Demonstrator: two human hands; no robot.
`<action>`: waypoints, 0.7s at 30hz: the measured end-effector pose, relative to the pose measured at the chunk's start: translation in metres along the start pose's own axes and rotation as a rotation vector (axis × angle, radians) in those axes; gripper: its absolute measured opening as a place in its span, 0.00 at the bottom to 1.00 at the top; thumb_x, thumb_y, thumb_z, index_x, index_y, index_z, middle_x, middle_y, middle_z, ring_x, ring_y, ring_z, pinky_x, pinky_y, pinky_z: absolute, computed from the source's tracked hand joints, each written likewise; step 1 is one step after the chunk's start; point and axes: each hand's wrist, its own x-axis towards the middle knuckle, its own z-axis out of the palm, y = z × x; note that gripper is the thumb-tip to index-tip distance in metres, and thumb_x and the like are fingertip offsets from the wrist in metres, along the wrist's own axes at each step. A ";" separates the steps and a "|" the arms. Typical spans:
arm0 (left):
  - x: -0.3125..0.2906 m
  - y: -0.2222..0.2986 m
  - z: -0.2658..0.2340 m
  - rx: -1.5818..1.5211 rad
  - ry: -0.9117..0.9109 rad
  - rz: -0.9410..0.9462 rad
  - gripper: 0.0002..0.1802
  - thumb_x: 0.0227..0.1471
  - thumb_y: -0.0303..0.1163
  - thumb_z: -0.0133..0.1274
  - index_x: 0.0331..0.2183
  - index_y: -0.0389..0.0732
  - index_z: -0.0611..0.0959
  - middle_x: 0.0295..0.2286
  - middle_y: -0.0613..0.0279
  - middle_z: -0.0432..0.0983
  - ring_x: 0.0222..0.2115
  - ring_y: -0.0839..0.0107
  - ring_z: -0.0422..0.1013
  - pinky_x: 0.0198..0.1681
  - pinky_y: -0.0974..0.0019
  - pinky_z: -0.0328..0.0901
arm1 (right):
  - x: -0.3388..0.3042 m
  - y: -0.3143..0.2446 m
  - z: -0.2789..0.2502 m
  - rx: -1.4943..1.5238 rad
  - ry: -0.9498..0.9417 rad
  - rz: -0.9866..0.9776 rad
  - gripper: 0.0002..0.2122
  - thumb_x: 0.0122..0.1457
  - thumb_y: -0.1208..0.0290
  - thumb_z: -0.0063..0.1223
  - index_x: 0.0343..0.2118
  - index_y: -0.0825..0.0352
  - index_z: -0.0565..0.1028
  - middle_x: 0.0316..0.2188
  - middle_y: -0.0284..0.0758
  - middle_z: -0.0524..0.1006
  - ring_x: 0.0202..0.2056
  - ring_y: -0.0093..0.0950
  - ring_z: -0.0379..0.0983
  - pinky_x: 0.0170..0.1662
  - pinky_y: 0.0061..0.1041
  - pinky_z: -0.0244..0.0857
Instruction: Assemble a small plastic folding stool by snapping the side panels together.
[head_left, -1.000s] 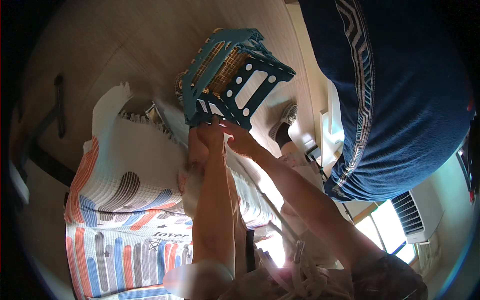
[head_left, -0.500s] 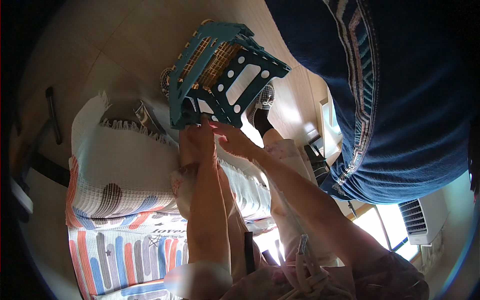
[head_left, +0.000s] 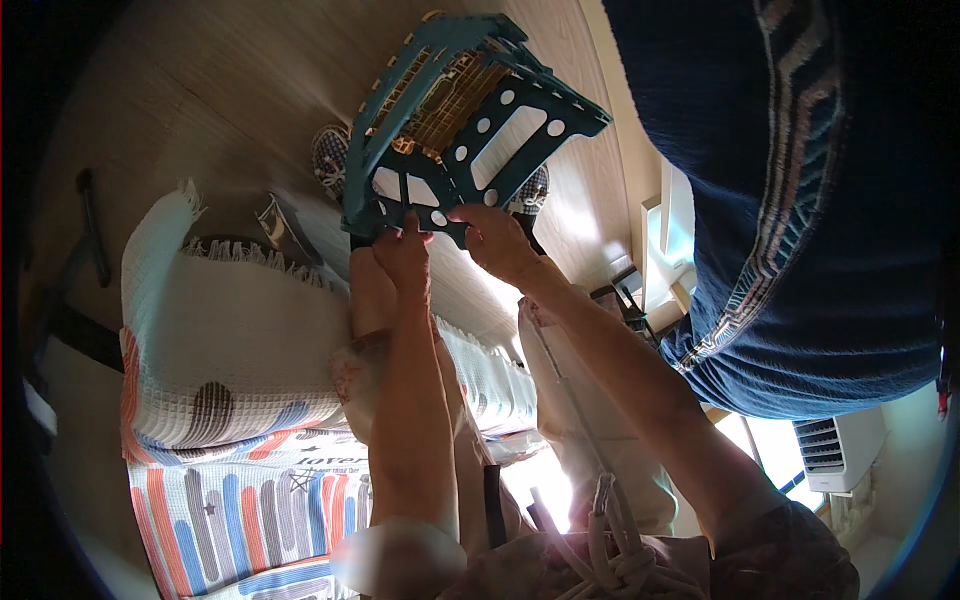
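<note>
A dark teal plastic folding stool (head_left: pixel 520 135), with round holes and long slots, is held in front of my lower legs. It stands partly unfolded, its panels at an angle, and golden-yellow lattice (head_left: pixel 455 100) shows inside. My left hand (head_left: pixel 404 258) is closed on the stool's near edge, thumb pointing up along a panel. Beside it, my right hand (head_left: pixel 497 243) is also closed, its curled fingers at the near edge of the holed panel. The far side of the stool and some fingertips are hidden.
To the left lies a white waffle-weave throw (head_left: pixel 250 330) with fringe and coloured stripes, over a seat. Dark blue cloth (head_left: pixel 860 250) with a patterned band fills the right. My checked shoes (head_left: pixel 330 155) rest on the wood-look floor (head_left: pixel 230 90). A white air conditioner (head_left: pixel 840 445) is lower right.
The stool has moved farther out and slightly right. My right hand has shifted right, away from my left hand, which stays at the near edge.
</note>
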 end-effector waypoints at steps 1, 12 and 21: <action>0.006 -0.006 -0.001 0.062 -0.047 0.003 0.22 0.51 0.37 0.55 0.25 0.22 0.77 0.18 0.48 0.77 0.17 0.64 0.74 0.24 0.66 0.68 | -0.003 0.005 0.004 -0.003 -0.002 0.004 0.15 0.51 0.80 0.44 0.42 0.63 0.75 0.42 0.39 0.76 0.42 0.38 0.73 0.47 0.33 0.67; 0.016 0.006 0.003 -0.202 -0.125 -0.228 0.30 0.54 0.46 0.52 0.37 0.21 0.74 0.23 0.46 0.76 0.22 0.65 0.75 0.28 0.66 0.73 | -0.017 0.018 -0.004 -0.170 0.092 -0.060 0.15 0.50 0.80 0.50 0.42 0.62 0.76 0.44 0.38 0.74 0.45 0.37 0.69 0.53 0.31 0.62; 0.026 0.040 0.002 -0.313 -0.052 -0.410 0.35 0.53 0.57 0.47 0.46 0.34 0.71 0.31 0.52 0.74 0.25 0.60 0.72 0.30 0.56 0.72 | 0.010 -0.024 0.004 -0.267 -0.055 -0.181 0.25 0.45 0.77 0.58 0.49 0.68 0.69 0.49 0.40 0.70 0.49 0.40 0.66 0.54 0.35 0.61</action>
